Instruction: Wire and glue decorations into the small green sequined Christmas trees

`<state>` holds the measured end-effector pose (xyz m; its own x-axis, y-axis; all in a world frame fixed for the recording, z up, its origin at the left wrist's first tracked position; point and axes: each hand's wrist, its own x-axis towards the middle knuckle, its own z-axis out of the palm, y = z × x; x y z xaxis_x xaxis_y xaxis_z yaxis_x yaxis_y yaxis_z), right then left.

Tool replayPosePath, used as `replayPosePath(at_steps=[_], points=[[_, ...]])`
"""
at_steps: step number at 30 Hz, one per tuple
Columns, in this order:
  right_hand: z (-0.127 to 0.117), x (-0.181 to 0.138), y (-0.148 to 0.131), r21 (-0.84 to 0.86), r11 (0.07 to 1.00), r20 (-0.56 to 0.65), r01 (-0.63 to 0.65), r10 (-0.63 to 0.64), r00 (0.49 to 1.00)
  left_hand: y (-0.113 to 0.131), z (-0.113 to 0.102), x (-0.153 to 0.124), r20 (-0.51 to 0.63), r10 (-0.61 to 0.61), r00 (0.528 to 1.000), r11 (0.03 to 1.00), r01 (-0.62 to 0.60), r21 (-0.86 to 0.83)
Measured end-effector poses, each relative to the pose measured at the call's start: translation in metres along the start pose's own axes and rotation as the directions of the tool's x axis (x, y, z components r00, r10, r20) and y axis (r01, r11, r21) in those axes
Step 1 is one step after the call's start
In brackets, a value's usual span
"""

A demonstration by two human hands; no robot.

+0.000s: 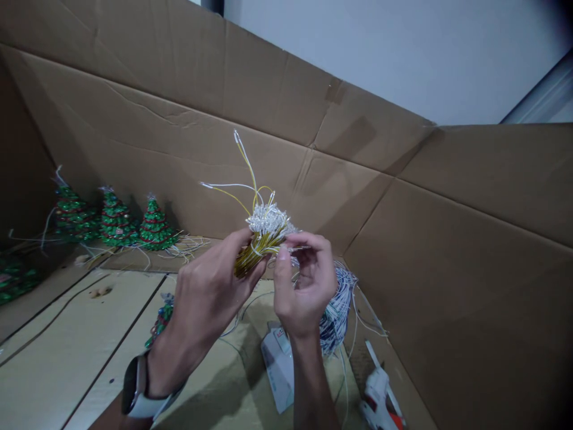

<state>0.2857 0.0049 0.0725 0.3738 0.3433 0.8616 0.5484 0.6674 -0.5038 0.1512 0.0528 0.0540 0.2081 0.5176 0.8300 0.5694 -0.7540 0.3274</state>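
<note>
My left hand [206, 298] is wrapped round a bundle of small LED lights [264, 230] with yellow and white wire leads, held up in front of me. A few loose leads stick up from the bundle. My right hand [304, 286] is beside it, thumb and fingers pinched at the bundle's right edge, on one of the leads as far as I can tell. A watch sits on my left wrist.
Three small green tinsel Christmas trees [114, 221] stand at the back left against a tall cardboard wall [447, 251]. A coil of blue and white wire [340, 310], a small white box [280, 364] and a white glue gun [380, 394] lie on the cardboard floor below my hands.
</note>
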Motion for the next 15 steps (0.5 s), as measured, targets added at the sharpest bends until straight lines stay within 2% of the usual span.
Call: replayPosePath(at_steps=[6,12,15], points=[[-0.007,0.005,-0.009,0.066,0.997,0.162,-0.028,0.017,0.987,-0.004,0.000,0.000,0.031,-0.104,0.994,0.976,0.108,-0.191],[-0.010,0.009,-0.017,-0.003,1.000,0.252,0.019,-0.018,0.968,-0.010,0.000,-0.001,0.102,-0.167,0.981,0.953,0.187,-0.239],[-0.011,0.010,-0.021,0.008,0.999,0.290,0.054,-0.054,0.955,-0.011,-0.002,-0.001,0.081,-0.145,0.986,0.951,0.161,-0.263]])
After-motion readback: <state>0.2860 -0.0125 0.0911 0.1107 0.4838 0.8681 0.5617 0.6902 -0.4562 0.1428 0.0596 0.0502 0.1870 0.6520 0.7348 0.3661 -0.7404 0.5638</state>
